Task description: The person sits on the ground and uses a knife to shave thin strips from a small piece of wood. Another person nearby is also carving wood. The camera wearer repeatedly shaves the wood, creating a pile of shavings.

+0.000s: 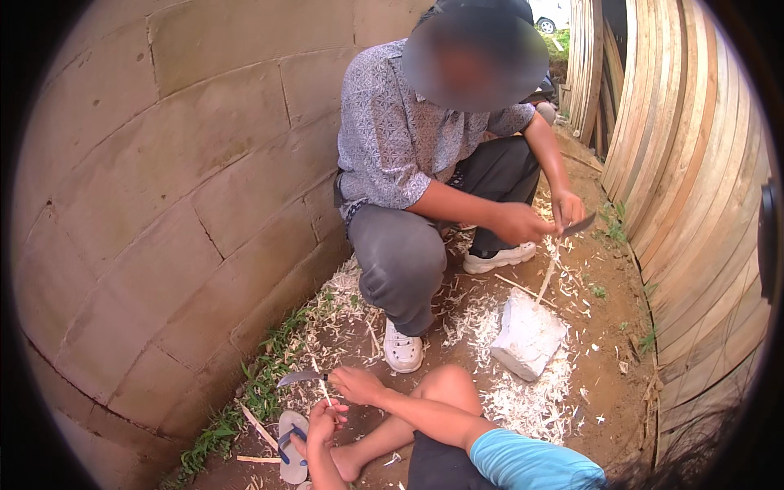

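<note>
Thin pale wooden stick [324,390]: long axis near upright, tip toward 11 o'clock, pinched at its lower end in the closed left hand [321,425]. Knife [300,377]: curved grey blade pointing to 9 o'clock, handle gripped in the closed right hand [357,384], edge touching the stick. Surroundings: blue-strapped sandal [291,445] at 6 o'clock under the left hand, pale shavings [523,400] on dirt at 3 o'clock.

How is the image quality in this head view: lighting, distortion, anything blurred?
Head view: even, soft daylight with no harsh glare; fisheye bending curves the block wall and stacked planks, with a black rim at the corners; the right hand with the knife and the left hand on the thin stick are sharp; the co-worker's face is blurred out.
</note>
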Demonstrator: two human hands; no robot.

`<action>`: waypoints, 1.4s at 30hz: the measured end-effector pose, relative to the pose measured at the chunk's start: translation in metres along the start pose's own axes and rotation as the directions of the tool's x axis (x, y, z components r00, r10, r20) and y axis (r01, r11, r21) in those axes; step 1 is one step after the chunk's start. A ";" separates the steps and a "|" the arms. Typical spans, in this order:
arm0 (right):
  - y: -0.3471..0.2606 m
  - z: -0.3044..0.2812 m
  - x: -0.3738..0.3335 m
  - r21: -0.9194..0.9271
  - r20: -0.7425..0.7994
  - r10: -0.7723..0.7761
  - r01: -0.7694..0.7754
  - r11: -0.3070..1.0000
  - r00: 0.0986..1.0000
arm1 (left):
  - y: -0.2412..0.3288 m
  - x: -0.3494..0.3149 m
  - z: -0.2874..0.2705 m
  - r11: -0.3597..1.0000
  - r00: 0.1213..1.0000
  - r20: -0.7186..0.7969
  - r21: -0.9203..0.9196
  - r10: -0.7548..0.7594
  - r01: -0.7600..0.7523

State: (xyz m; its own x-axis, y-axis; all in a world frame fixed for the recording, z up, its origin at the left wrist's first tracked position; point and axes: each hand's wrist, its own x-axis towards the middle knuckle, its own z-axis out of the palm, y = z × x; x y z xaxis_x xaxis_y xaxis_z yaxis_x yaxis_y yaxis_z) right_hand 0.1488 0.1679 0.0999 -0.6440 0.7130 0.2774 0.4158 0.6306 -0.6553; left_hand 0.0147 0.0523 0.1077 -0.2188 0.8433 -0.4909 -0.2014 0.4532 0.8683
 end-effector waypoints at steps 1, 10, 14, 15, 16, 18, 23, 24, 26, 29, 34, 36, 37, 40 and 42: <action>-0.005 -0.002 0.000 0.030 -0.017 -0.020 0.021 0.999 1.000 | 0.001 0.000 0.002 1.000 1.000 0.002 -0.014 0.004 -0.004; -0.003 -0.006 -0.005 0.025 0.034 -0.156 0.155 0.988 0.987 | 0.002 0.003 -0.001 0.991 0.998 -0.009 -0.121 -0.061 0.059; -0.012 -0.011 -0.007 0.105 -0.067 -0.149 0.156 0.982 0.987 | 0.015 -0.007 0.007 0.986 0.992 -0.029 -0.118 -0.124 0.120; -0.017 -0.013 -0.007 0.126 -0.074 -0.135 0.144 0.982 0.988 | 0.015 -0.007 0.006 0.985 0.992 -0.030 -0.123 -0.124 0.119; -0.022 -0.015 -0.008 0.147 -0.081 -0.121 0.132 0.980 0.989 | 0.015 -0.007 0.004 0.985 0.992 -0.030 -0.128 -0.124 0.119; -0.022 -0.017 -0.008 0.137 -0.086 -0.106 0.117 0.984 0.991 | 0.014 -0.007 0.003 0.984 0.993 -0.030 -0.139 -0.115 0.110; -0.010 -0.018 -0.005 0.059 -0.032 -0.085 0.087 0.994 0.996 | 0.008 -0.004 0.007 0.989 0.995 -0.029 -0.113 -0.099 0.095; -0.010 -0.016 -0.003 0.052 -0.033 -0.084 0.085 0.995 0.996 | 0.007 -0.002 0.007 0.992 0.996 -0.029 -0.097 -0.087 0.084; -0.009 -0.012 -0.001 0.035 -0.038 -0.081 0.083 0.996 0.996 | 0.002 0.003 0.005 0.993 0.997 -0.023 -0.102 -0.068 0.065; -0.012 -0.012 -0.002 0.057 -0.009 -0.099 0.100 0.993 0.995 | -0.001 0.003 0.002 0.987 0.996 -0.044 -0.142 -0.079 0.072; -0.010 -0.015 -0.005 -0.005 0.052 -0.147 0.148 0.989 0.988 | -0.005 0.003 0.003 0.982 0.993 -0.068 -0.168 -0.093 0.081; -0.012 -0.016 -0.005 -0.025 0.063 -0.143 0.145 0.989 0.988 | -0.007 0.007 0.001 0.983 0.994 -0.062 -0.168 -0.085 0.074; -0.013 -0.017 -0.005 -0.030 0.056 -0.147 0.148 0.988 0.988 | -0.007 0.007 0.001 0.983 0.994 -0.068 -0.168 -0.083 0.070; -0.009 -0.014 -0.005 -0.019 0.037 -0.161 0.162 0.987 0.986 | -0.008 0.008 0.005 0.984 0.994 -0.078 -0.166 -0.079 0.065; -0.007 -0.013 -0.007 -0.016 0.037 -0.167 0.167 0.986 0.985 | -0.011 0.010 0.008 0.984 0.994 -0.078 -0.168 -0.081 0.067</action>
State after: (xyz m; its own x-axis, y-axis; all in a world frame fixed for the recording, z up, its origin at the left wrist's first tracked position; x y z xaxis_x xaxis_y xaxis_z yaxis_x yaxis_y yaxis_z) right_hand 0.1590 0.1624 0.1112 -0.7275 0.5861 0.3567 0.3122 0.7457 -0.5886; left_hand 0.0230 0.0577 0.0936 -0.2756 0.7787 -0.5637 -0.3728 0.4539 0.8093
